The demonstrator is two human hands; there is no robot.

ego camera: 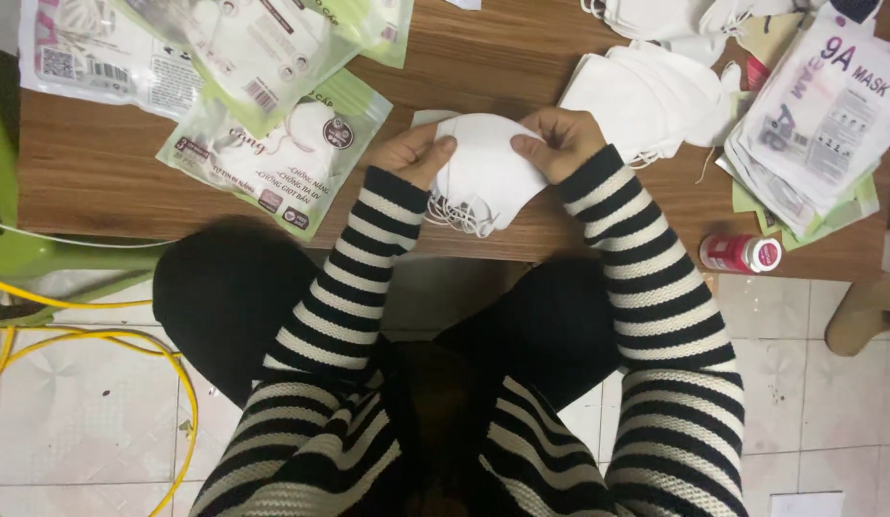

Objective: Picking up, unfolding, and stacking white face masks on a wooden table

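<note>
A small stack of folded white face masks (483, 172) rests near the front edge of the wooden table (100, 163), ear loops dangling toward me. My left hand (413, 153) pinches the stack's left side, thumb on top. My right hand (558, 142) grips the right side, thumb pressing the top mask. Both sleeves are black-and-white striped.
Sealed green-and-white mask packets (282, 153) lie at the left and back left. Loose white masks (646, 91) are piled at the back right beside a stack of flat printed bags (818, 124). A small red-capped bottle (740, 254) lies by the right edge. Yellow cable (100, 340) runs on the tiled floor.
</note>
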